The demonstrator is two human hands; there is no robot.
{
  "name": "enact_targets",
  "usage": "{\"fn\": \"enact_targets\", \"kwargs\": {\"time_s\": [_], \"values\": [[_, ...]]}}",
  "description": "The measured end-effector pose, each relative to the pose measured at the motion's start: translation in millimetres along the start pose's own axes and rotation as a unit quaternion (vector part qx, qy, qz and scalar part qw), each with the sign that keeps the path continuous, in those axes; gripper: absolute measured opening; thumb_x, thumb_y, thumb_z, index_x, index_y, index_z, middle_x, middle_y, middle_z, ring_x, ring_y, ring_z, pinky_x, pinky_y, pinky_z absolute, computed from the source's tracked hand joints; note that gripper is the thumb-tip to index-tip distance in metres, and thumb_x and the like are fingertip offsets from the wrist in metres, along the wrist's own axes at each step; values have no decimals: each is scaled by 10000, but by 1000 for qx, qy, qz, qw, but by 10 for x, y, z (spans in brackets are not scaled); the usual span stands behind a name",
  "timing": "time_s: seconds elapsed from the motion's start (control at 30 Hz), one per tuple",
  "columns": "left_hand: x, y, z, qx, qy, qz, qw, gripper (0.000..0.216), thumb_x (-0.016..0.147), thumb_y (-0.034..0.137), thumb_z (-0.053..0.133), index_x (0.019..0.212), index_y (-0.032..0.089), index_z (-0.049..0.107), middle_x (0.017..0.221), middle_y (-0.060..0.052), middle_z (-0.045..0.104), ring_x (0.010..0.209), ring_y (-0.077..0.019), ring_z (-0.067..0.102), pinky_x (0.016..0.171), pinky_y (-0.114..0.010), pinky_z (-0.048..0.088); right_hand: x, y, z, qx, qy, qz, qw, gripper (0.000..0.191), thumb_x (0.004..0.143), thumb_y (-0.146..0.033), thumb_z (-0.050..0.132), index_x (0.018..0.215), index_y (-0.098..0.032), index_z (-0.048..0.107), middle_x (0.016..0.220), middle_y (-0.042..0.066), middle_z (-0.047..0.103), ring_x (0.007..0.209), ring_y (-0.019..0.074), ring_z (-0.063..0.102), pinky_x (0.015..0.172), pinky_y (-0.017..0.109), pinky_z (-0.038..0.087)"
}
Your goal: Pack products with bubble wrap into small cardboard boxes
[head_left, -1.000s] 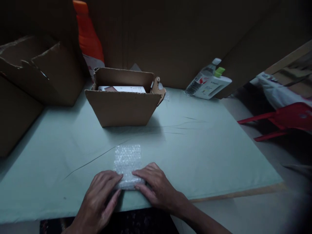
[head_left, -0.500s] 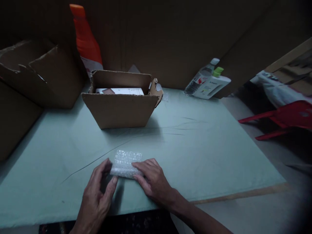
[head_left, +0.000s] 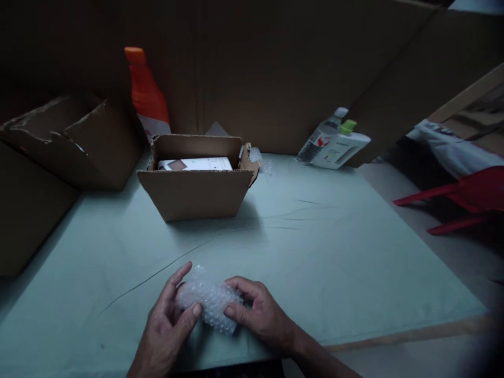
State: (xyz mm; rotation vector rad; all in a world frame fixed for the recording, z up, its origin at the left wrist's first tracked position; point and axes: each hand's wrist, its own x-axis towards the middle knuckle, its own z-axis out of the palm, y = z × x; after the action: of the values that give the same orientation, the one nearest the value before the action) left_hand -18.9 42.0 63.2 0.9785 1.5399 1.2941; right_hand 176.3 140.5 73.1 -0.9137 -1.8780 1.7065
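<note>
"How are those hands holding it?"

"Both half-curled. The left hand (head_left: 163, 323) has its thumb on the near face of the bubble-wrap bundle (head_left: 212, 304), fingers behind and one raised. The right hand (head_left: 262, 315) pinches the other end between thumb and forefinger."

"Why both ends?"

"To stop the wrap springing loose, I'd say. It's tilted, close to the near edge of the table (head_left: 334, 268); whether it touches the cloth, I can't tell."

"And that box beyond?"

"The open carton (head_left: 197, 197) stands mouth up, probably so its contents stay reachable. I see a white packet (head_left: 202, 164) inside; anything deeper is hidden."

"Count the rest for me."

"One bundle, two hands, one open carton. Three bottles at the back: an orange bottle (head_left: 148, 102) behind the carton, then a clear bottle (head_left: 321, 139) beside a white bottle (head_left: 344, 149), likely put there for elbow room."
</note>
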Motion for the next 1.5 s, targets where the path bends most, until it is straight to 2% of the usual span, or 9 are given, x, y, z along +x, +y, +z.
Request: {"fn": "enact_targets", "kwargs": {"time_s": [0.1, 0.23, 0.33, 0.5, 0.67, 0.83, 1.0, 1.07, 1.5], "values": [[252, 270, -160, 189, 61, 178, 964, 534, 937, 393, 582, 1450, 315, 451, 1225, -84, 699, 1065, -223, 701, 855, -356, 609, 36, -129, -144, -20, 57, 2, 998, 284, 888, -443, 651, 954, -169, 683, 807, 12, 649, 737, 146, 578, 689, 250, 470], [863, 901, -394, 412, 150, 427, 791, 571, 875, 238, 667, 1419, 256, 495, 1410, -135, 575, 1381, -321, 490, 1129, -510, 420, 75, -396, -454, -41, 87, -14, 995, 290, 919, -438, 622, 1017, -176, 698, 864, 27, 674, 778, 155, 600, 710, 248, 479], [1361, 1209, -491, 484, 162, 453, 731, 435, 898, 228, 590, 1331, 213, 552, 1314, -135, 645, 1370, -343, 495, 1144, -544, 357, 74, -623, -676, -104, 124, -58, 985, 270, 938, -410, 617, 1102, -211, 698, 952, 29, 706, 813, 158, 632, 720, 243, 499], [1619, 1284, -535, 474, 83, 478, 735, 90, 929, 225, 503, 875, 227, 574, 826, -24, 671, 837, -212, 635, 918, -413, 501, 58, -991, -983, -238, 213, -165, 933, 239, 935, -344, 653, 1153, -251, 684, 1057, 21, 718, 899, 166, 667, 768, 241, 524], [1073, 1187, -593, 453, 36, 521, 722, 123, 928, 93, 498, 962, 199, 552, 902, -35, 660, 901, -175, 616, 1136, -452, 367, 197, -1495, -1195, -310, 262, -229, 885, 248, 936, -363, 654, 1142, -230, 688, 1015, 23, 722, 850, 166, 668, 716, 242, 520], [479, 1023, -684, 443, 16, 521, 729, 198, 886, 53, 547, 1013, 198, 596, 925, -32, 672, 968, -148, 617, 1203, -397, 287, 504, -1960, -1048, -462, 131, -208, 852, 249, 963, -345, 588, 1130, -200, 702, 964, 38, 747, 767, 157, 668, 619, 233, 466], [278, 911, -709, 429, 38, 501, 751, 243, 879, 31, 560, 1060, 188, 601, 951, -44, 685, 988, -161, 639, 1174, -454, 335, 767, -2268, -715, -728, 30, -40, 684, 196, 935, -284, 600, 968, -161, 750, 791, 88, 732, 701, 204, 652, 582, 271, 361], [297, 907, -723, 437, 23, 511, 740, 245, 873, 37, 564, 1071, 176, 598, 965, -47, 688, 990, -157, 644, 1185, -424, 321, 858, -2371, -603, -761, -38, 9, 648, 177, 915, -222, 601, 934, -155, 763, 801, 103, 737, 724, 216, 661, 575, 280, 331], [329, 918, -691, 429, 35, 516, 741, 206, 885, 52, 580, 1046, 181, 580, 931, -32, 687, 940, -158, 642, 1176, -416, 297, 1243, -1999, -365, -727, -164, 3, 667, 214, 886, -89, 568, 1026, -80, 729, 1015, 159, 753, 919, 232, 693, 663, 285, 404]]}}
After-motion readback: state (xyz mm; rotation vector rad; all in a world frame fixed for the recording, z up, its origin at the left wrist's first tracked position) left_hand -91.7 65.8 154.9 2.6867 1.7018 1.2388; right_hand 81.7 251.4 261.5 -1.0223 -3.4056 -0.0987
